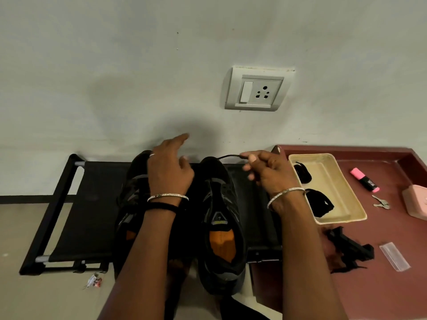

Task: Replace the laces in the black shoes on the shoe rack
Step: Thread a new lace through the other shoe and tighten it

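Observation:
Two black shoes with orange insoles stand side by side on the black shoe rack (69, 218), toes toward the wall. The left shoe (131, 204) lies partly under my left arm. The right shoe (221, 218) is in plain view. My right hand (268, 172) pinches the end of a thin black lace (227, 156) that arcs up from the right shoe's toe end. My left hand (169, 167) hovers above the gap between the shoes, fingers extended and holding nothing.
A cream tray (342, 192) with bundled black laces (320, 203) sits on a maroon surface (381, 292) to the right. Also there: a pink highlighter (365, 180), keys (381, 203), a pink box (416, 202), a black clip-like object (349, 248), a clear packet (395, 256). A wall socket (256, 90) is above.

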